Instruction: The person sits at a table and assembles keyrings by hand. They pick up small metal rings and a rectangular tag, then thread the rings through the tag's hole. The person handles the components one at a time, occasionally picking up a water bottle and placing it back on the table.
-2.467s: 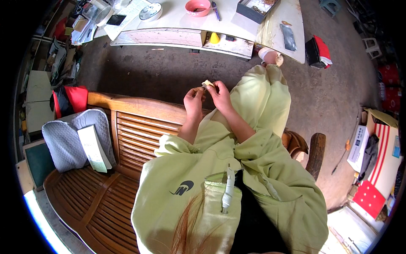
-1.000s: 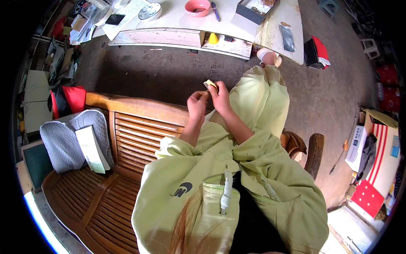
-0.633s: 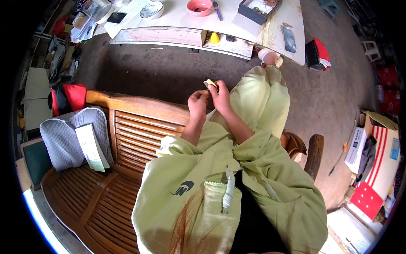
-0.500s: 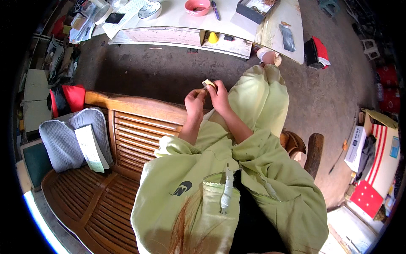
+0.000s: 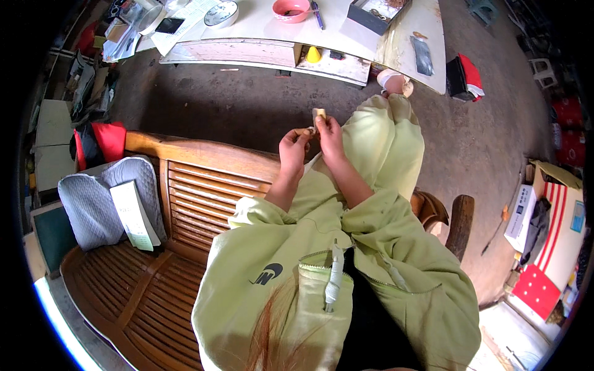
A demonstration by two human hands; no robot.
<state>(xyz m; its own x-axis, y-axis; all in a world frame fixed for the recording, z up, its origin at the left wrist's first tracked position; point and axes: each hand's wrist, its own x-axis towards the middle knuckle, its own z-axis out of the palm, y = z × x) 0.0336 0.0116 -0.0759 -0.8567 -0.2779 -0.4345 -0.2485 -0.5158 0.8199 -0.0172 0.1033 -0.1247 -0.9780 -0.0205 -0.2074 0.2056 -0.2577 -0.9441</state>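
My left hand (image 5: 293, 147) and my right hand (image 5: 330, 138) are held close together above my lap, both with fingers pinched. Between the right thumb and fingers stands a small pale-yellow piece (image 5: 320, 114) with a greyish edge; its kind is too small to tell. The left fingertips pinch at something tiny and whitish (image 5: 311, 130) just beside the right hand, which I cannot make out. Light green sleeves cover both forearms down to near the wrists.
A wooden bench (image 5: 210, 191) bears a grey cushion (image 5: 90, 204) and a booklet (image 5: 131, 213). Ahead, a white table (image 5: 247, 37) holds a pink bowl (image 5: 291, 10), a patterned bowl (image 5: 220, 13), a pen (image 5: 317, 15) and a dark box (image 5: 371, 20). A yellow cone (image 5: 314, 55) sits on its shelf.
Both hands have shifted slightly right. The right hand has turned the pale-yellow piece from slanted to upright and raised it a little. The left fingertips have moved to just below it.
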